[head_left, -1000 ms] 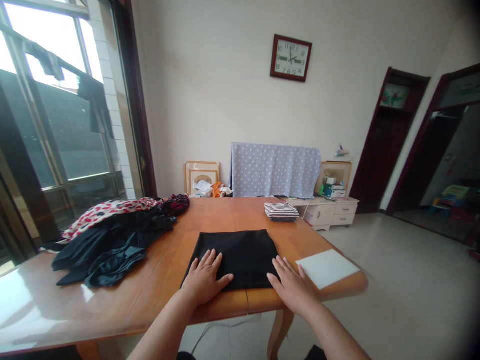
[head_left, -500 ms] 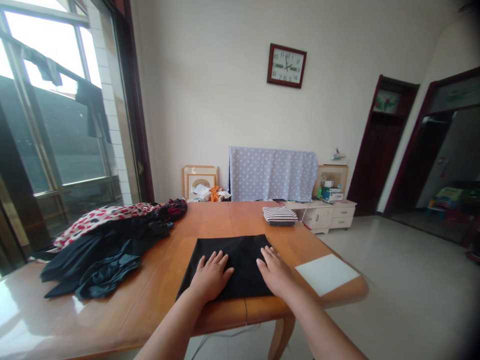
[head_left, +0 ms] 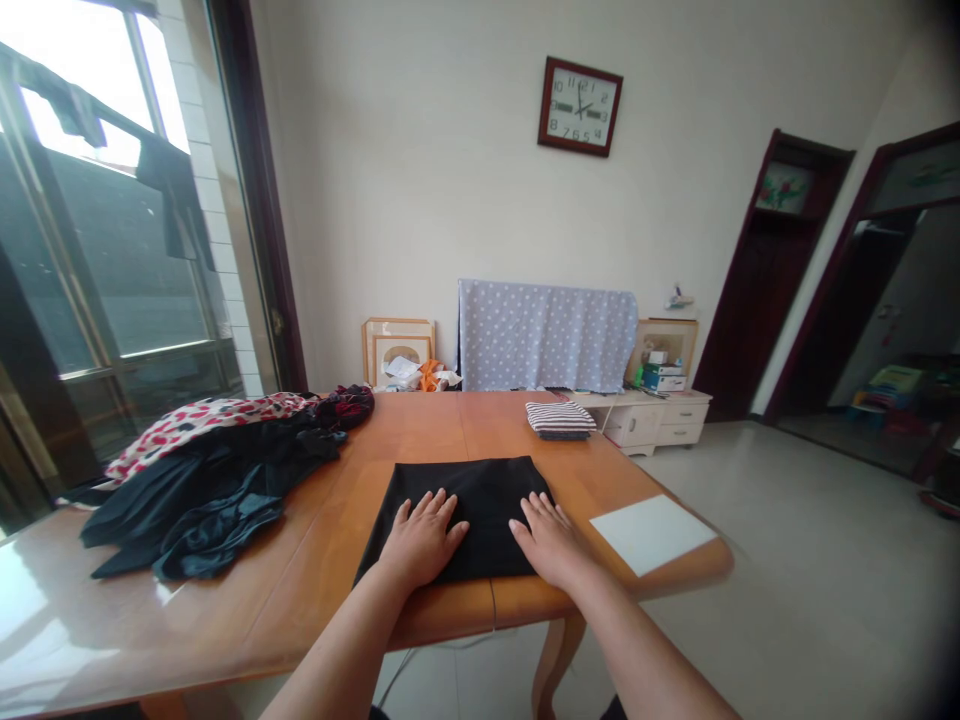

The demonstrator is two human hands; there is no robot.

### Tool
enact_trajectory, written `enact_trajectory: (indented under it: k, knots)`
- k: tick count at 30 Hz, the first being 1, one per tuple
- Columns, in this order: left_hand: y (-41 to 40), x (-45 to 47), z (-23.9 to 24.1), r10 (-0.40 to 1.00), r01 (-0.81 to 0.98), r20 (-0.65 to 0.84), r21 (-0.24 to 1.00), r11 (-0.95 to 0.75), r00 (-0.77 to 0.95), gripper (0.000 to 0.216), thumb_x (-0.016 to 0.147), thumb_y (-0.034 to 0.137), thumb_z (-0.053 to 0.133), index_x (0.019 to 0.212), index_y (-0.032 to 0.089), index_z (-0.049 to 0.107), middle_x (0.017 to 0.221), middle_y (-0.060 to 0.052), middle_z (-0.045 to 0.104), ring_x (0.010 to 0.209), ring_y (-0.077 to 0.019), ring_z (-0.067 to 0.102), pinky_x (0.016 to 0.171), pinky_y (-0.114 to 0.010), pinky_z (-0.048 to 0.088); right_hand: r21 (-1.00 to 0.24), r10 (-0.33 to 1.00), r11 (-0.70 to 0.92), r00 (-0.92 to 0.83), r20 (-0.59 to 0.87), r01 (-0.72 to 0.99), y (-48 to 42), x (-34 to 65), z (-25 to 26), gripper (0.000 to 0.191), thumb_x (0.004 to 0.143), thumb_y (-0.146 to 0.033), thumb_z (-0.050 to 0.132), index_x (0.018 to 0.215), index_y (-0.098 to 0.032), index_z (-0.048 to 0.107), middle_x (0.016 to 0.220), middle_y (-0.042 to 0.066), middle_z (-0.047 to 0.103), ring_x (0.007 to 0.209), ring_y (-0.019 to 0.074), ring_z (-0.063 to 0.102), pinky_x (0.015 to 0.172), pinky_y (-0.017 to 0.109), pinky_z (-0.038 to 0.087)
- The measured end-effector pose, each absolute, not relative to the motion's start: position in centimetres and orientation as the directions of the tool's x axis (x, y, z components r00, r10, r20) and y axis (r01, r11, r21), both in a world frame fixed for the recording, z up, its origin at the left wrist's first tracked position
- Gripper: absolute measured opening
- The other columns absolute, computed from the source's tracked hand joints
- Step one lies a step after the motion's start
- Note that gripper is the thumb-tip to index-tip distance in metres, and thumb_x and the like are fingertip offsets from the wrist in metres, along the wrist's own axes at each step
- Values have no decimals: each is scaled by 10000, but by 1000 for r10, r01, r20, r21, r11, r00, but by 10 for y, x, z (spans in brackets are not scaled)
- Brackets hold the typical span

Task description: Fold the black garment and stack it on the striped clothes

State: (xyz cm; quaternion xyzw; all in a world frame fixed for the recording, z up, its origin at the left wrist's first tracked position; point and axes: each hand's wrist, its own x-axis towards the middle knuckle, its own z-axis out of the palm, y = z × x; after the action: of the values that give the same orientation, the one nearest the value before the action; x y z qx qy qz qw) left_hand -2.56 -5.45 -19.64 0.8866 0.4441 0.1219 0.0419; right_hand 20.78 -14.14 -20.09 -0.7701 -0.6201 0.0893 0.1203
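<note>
A folded black cloth point(head_left: 480, 490) lies flat near the front edge of a wooden table point(head_left: 420, 425). My left hand point(head_left: 421, 535) rests palm down on its near left part, fingers stretched out and slightly spread. My right hand point(head_left: 549, 538) lies flat on the near right part in the same way. Neither hand grips anything.
A heap of dark and red-patterned clothes point(head_left: 217, 465) covers the table's left side. A folded striped cloth point(head_left: 561, 418) sits at the far right, and a white sheet point(head_left: 651, 532) lies by the right front corner. Beyond the table stand a dotted cover point(head_left: 547, 335), low white drawers point(head_left: 656, 420) and picture frames point(head_left: 397, 348).
Both hands slid inward and forward over the black cloth, ending closer together. The camera view shifted slightly.
</note>
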Motion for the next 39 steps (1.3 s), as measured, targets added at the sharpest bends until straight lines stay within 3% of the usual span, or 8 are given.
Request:
enact_trajectory:
  k: [20,30,32,36,39]
  knots:
    - [-59,-25,-185,815,795,121,179,-579,566,703,936,663,224,1495,275,398,1601,-58,296,1490,-288,207,1177,-532,150,-339,972,-212,234,23,917,-145,203,-196,722,967,-576,219,1547,-152,288,1627,79,189,1512,247,100,1208,421,78]
    - [-52,-24,-188,812,803,110,122,-584,573,713,935,651,215,1506,256,380,1600,-63,295,1489,-293,209,1168,-559,178,-401,980,-190,195,-28,896,-146,209,-185,740,956,-586,274,1548,-141,277,1632,107,161,1514,258,78,1208,430,76]
    - [-52,-23,-188,812,804,107,116,-584,574,710,936,644,218,1509,256,375,1599,-68,298,1490,-290,210,1170,-555,179,-415,983,-181,177,-47,892,-146,213,-178,752,935,-613,323,1530,-152,326,1621,118,204,1505,275,135,1200,438,127]
    - [-54,-23,-184,823,815,88,111,-568,561,709,929,649,230,1510,269,375,1600,-60,293,1492,-285,205,1177,-542,181,-421,978,-180,207,20,889,-135,215,-160,681,930,-613,345,1429,-174,494,1506,151,445,1425,305,347,1170,476,196]
    - [-54,-23,-183,827,820,86,105,-563,556,702,930,642,233,1510,273,377,1601,-49,286,1492,-280,205,1180,-540,183,-420,964,-174,241,114,891,-117,211,-151,665,967,-553,276,1462,-140,437,1538,160,393,1459,287,278,1177,458,179]
